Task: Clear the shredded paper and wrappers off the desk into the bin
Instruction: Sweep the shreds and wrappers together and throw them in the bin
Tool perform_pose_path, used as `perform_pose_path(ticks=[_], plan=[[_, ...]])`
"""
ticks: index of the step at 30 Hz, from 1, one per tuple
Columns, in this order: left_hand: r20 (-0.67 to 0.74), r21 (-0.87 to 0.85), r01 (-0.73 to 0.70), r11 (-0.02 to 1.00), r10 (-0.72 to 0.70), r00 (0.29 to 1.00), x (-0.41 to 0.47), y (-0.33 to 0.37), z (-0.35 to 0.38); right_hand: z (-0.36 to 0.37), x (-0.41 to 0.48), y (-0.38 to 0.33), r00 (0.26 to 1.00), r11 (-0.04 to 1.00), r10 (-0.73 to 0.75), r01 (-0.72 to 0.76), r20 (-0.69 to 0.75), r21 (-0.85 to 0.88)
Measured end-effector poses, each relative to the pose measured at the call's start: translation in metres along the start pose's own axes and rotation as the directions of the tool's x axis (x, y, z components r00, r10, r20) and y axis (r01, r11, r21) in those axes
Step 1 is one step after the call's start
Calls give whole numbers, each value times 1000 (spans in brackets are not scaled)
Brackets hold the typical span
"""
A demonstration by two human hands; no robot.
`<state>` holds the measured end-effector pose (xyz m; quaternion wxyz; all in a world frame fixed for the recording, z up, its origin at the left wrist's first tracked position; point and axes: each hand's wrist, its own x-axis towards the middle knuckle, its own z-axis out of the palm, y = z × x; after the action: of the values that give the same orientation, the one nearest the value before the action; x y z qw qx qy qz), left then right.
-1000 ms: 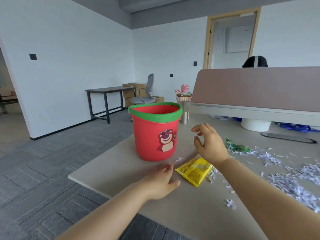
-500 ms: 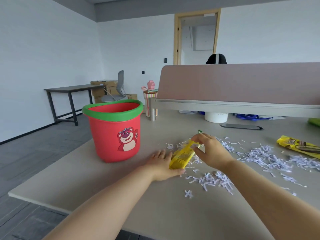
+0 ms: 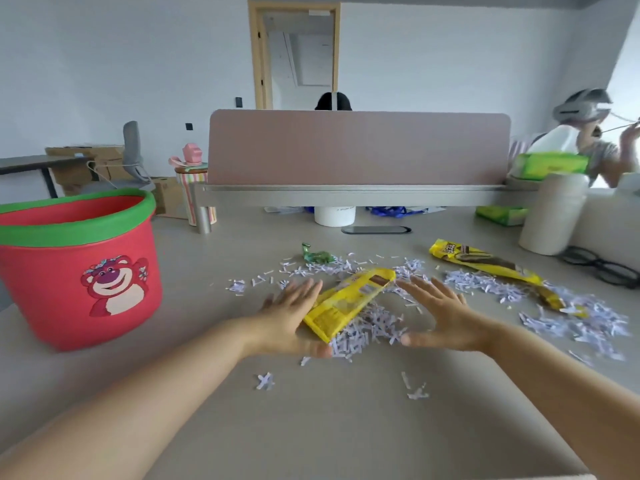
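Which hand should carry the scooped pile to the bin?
Left, likely. The left hand sits between the red bin and the yellow wrapper lying on shredded paper. The right hand is on the pile's far side and would have to cross over.

left arm: bare forearm entered from 7 o'clock, ran toward centre
left hand [image 3: 292, 318]: flat, fingers spread and straight, pointed to 12 o'clock, thumb at 5 o'clock, nothing gripped
right arm: bare forearm entered from 4 o'clock, angled toward centre
right hand [image 3: 441, 315]: flat, fingers splayed toward 11 o'clock, thumb stuck out to 9 o'clock, nothing gripped
hands: apart, palms angled inward, facing each other
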<state>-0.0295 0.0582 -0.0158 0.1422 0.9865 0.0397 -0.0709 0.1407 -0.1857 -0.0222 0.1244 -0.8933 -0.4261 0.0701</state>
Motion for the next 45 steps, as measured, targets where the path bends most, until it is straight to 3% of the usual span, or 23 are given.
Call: perform_pose_path(ticks=[4, 14, 19, 22, 25, 28, 32, 36, 38, 41, 45], plan=[[144, 203, -38, 978, 9, 990, -22, -15, 8, 3, -15, 22, 987, 993, 69, -54, 144, -103], [-21, 156, -58, 986, 62, 998, 54, 5, 13, 12, 39, 1, 997, 997, 73, -74, -30, -16], [-143, 266, -81, 961, 122, 982, 93, 15, 4, 4, 76, 23, 975, 977, 212, -213, -67, -3], [-119, 374, -115, 920, 171, 978, 111, 24, -1, 0, 91, 31, 985, 986, 166, -167, -49, -21], [-88, 246, -111, 963, 136, 987, 121, 25, 2, -3, 100, 31, 1000, 999, 18, -18, -18, -38], [-177, 59, -118, 991, 127, 976, 124, 19, 9, -1, 106, 33, 999, 997, -22, 25, 45, -69], [-280, 19, -143, 989, 143, 949, 121, 19, 10, 4, 100, 32, 989, 996, -80, 74, -125, -51], [-485, -85, -22, 996, -22, 874, 105, 18, 12, 5, 90, 24, 961, 989, -144, 131, -237, -68], [-497, -109, 93, 990, -136, 857, 95, 16, 12, 5, 86, 18, 949, 986, -160, 140, -272, -91], [-463, -7, 252, 968, -226, 857, 85, 16, 11, 2, 81, 11, 954, 982, -133, 91, -270, -165], [-432, 90, 311, 946, -244, 868, 84, 17, 10, -2, 73, 3, 967, 986, -55, 13, -247, -166]])
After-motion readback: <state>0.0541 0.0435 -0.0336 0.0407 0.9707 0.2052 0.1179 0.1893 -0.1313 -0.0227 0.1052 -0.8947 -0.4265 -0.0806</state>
